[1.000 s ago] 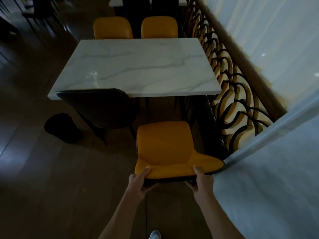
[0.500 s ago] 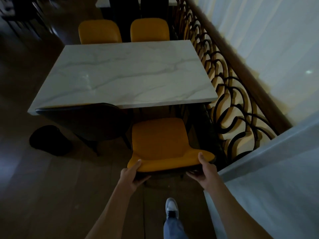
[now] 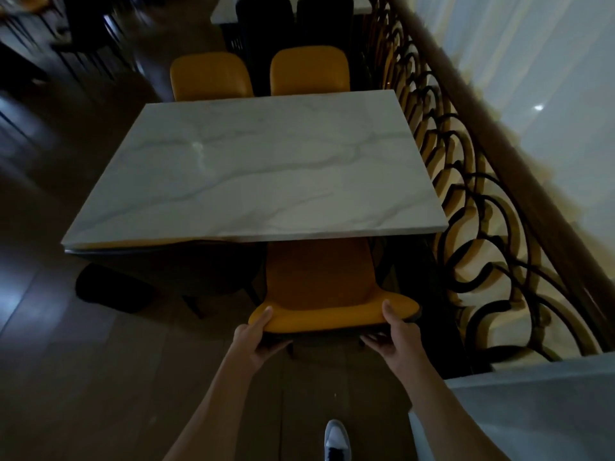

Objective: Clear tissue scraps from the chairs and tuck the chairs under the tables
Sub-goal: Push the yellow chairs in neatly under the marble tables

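Head view, dim light. Left hand (image 3: 256,341) gripping the left end of the yellow chair's (image 3: 319,287) backrest top, thumb over the upper edge, fingers curled beneath. Right hand (image 3: 396,341) clamped the same way on the right end. Between and just beyond both hands, chair seat partly tucked under the marble desk (image 3: 253,171). Left of the left hand, dark chair (image 3: 166,267) pushed in under the same desk, black bin (image 3: 109,287) on the floor beside it. Right of the right hand, scrolled iron railing (image 3: 472,227). Below the hands, pale shoe (image 3: 336,440).
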A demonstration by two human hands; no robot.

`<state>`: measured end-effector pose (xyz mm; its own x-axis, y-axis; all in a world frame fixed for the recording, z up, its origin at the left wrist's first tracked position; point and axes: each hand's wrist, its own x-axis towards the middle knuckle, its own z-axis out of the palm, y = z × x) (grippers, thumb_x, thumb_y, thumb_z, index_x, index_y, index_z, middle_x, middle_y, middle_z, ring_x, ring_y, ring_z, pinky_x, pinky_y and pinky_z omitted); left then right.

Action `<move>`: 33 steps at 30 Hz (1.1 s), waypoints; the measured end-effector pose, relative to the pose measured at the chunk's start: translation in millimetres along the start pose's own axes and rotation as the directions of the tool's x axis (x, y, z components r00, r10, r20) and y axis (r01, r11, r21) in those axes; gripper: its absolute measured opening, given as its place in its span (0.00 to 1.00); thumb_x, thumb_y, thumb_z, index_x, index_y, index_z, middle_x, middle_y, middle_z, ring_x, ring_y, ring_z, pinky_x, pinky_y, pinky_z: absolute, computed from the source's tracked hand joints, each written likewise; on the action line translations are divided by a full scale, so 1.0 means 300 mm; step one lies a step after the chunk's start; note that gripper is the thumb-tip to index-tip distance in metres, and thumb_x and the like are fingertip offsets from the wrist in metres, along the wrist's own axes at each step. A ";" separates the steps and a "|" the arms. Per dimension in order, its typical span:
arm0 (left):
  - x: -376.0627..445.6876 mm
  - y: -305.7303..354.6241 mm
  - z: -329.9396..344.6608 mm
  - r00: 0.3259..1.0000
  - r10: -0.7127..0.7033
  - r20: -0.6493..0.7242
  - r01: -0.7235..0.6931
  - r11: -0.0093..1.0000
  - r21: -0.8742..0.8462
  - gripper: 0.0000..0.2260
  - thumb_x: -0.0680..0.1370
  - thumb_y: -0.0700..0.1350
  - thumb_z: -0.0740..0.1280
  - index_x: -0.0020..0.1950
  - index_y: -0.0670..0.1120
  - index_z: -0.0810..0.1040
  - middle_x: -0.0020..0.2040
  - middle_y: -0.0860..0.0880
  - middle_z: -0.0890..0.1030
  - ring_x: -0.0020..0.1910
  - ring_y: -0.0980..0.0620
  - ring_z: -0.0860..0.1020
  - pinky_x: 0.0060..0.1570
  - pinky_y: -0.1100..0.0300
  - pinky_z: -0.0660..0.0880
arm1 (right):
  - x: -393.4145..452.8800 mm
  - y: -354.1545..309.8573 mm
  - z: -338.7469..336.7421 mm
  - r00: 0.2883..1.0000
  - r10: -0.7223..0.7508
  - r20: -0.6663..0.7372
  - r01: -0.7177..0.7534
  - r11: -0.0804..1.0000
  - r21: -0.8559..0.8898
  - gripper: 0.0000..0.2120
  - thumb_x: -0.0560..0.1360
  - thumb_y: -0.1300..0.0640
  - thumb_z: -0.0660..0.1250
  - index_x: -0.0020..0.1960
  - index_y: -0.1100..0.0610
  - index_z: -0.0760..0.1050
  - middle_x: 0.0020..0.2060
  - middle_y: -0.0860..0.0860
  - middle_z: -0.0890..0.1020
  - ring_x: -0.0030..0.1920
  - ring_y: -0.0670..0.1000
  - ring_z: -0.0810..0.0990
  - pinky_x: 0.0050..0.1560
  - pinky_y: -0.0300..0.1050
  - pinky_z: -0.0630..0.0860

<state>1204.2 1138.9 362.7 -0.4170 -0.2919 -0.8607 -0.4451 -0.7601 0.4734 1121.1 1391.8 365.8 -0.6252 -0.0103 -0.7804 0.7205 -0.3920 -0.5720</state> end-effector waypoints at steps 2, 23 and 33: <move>0.023 0.034 0.034 1.000 0.005 -0.011 -0.005 1.000 0.003 0.28 0.73 0.43 0.75 0.69 0.43 0.66 0.64 0.36 0.71 0.62 0.32 0.74 0.40 0.37 0.82 | 0.032 -0.033 0.030 1.000 0.000 -0.006 0.000 1.000 0.001 0.19 0.74 0.53 0.72 0.61 0.56 0.71 0.58 0.61 0.76 0.55 0.64 0.77 0.48 0.63 0.79; 0.331 0.365 0.235 1.000 0.010 0.012 -0.010 1.000 0.008 0.26 0.73 0.42 0.75 0.67 0.42 0.69 0.64 0.38 0.73 0.60 0.35 0.76 0.41 0.36 0.82 | 0.290 -0.232 0.344 0.998 0.021 -0.056 -0.017 0.998 0.061 0.25 0.73 0.54 0.73 0.67 0.59 0.70 0.59 0.62 0.75 0.54 0.63 0.77 0.41 0.60 0.80; 0.408 0.475 0.275 1.000 0.012 0.006 -0.012 1.000 0.025 0.26 0.74 0.41 0.74 0.69 0.40 0.68 0.65 0.37 0.71 0.62 0.35 0.74 0.45 0.34 0.80 | 0.373 -0.251 0.427 0.998 0.009 -0.062 -0.004 0.997 0.076 0.24 0.73 0.55 0.73 0.65 0.60 0.70 0.60 0.63 0.75 0.56 0.64 0.77 0.47 0.62 0.80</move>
<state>1024.3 1042.9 340.1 -0.4269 -0.2976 -0.8539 -0.4600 -0.7415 0.4884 958.6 1302.3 353.9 -0.5991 0.0436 -0.7995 0.6980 -0.4606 -0.5483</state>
